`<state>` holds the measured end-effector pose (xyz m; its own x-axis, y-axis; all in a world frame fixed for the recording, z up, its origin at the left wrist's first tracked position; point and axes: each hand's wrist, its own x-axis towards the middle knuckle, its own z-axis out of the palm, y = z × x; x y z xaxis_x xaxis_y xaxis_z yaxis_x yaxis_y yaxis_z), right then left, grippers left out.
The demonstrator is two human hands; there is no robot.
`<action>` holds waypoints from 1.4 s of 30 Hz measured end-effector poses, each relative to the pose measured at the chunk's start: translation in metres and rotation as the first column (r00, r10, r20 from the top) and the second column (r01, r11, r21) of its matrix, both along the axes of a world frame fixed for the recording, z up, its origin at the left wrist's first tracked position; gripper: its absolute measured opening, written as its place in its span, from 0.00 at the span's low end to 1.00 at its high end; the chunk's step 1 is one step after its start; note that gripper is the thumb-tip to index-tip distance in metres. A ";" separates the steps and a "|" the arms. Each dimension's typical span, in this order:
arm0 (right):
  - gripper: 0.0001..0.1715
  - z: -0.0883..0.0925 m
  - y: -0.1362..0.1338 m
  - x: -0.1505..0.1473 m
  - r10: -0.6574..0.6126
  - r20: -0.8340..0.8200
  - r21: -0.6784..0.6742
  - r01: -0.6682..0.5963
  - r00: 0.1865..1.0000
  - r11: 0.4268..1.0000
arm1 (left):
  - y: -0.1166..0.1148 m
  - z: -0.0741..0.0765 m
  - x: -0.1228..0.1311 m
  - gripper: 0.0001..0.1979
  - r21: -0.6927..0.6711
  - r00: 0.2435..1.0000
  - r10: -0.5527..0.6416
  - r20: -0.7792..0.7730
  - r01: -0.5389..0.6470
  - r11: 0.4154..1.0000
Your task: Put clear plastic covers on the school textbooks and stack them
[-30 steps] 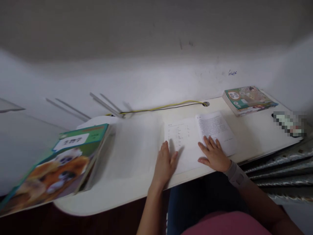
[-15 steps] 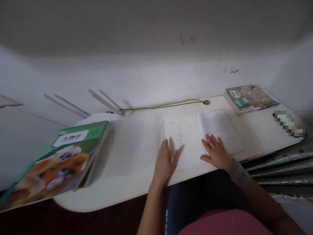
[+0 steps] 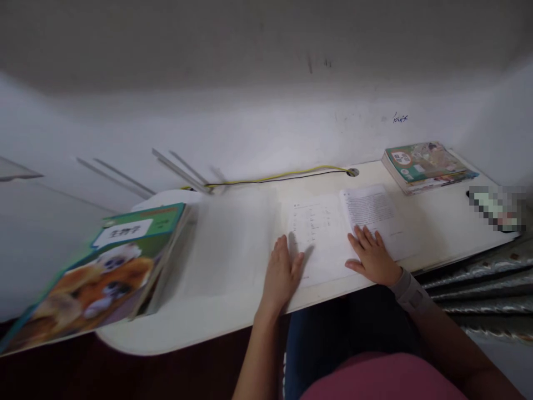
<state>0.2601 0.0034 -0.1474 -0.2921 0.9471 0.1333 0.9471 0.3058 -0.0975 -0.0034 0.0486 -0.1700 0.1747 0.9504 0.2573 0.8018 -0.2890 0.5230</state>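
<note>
An open booklet [image 3: 320, 255] with printed text lies on the white desk [image 3: 187, 328]. My left hand [image 3: 282, 275] rests on its edge at the booklet's left side, thumb apart from the fingers, holding nothing. Flat on the folded-over printed page [image 3: 368, 205] at the right is my right hand [image 3: 372, 255], fingers spread, with a grey band [image 3: 410, 291] round the wrist. Left of my left hand lies a pale, thin sheet or cover [image 3: 233, 244], its details faint.
A stack of books with a green and orange cover [image 3: 112, 278] is at the left. More books [image 3: 428, 166] lie at the back right, near a blurred-out object [image 3: 495, 208]. A yellow cable [image 3: 291, 172] runs along the wall to a desk hole.
My right hand and the booklet appear slightly further right. My left hand has barely moved. The view has shifted a little.
</note>
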 end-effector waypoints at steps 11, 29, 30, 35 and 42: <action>0.39 -0.002 0.000 0.009 -0.001 -0.006 0.010 0.001 1.000 1.000 | -0.001 0.004 0.003 0.36 -0.017 1.000 0.006 0.007 -0.006 1.000; 0.40 0.011 -0.009 -0.003 0.040 -0.130 0.059 -0.033 0.991 0.998 | -0.004 0.027 -0.013 0.28 0.006 0.940 0.329 -0.088 -0.329 0.944; 0.38 0.012 -0.009 -0.004 0.044 -0.145 0.079 -0.033 0.988 0.996 | -0.003 0.030 -0.014 0.24 -0.026 0.935 0.335 -0.119 -0.340 0.940; 0.32 0.021 -0.011 -0.014 0.121 -0.204 0.072 -0.109 0.971 0.992 | 0.004 0.051 -0.013 0.09 -0.244 0.937 0.346 0.047 -0.325 0.914; 0.39 0.042 0.008 -0.016 0.186 -0.600 -0.009 -0.239 0.778 0.971 | 0.012 0.106 0.028 0.15 -0.316 0.403 0.209 0.891 0.219 0.923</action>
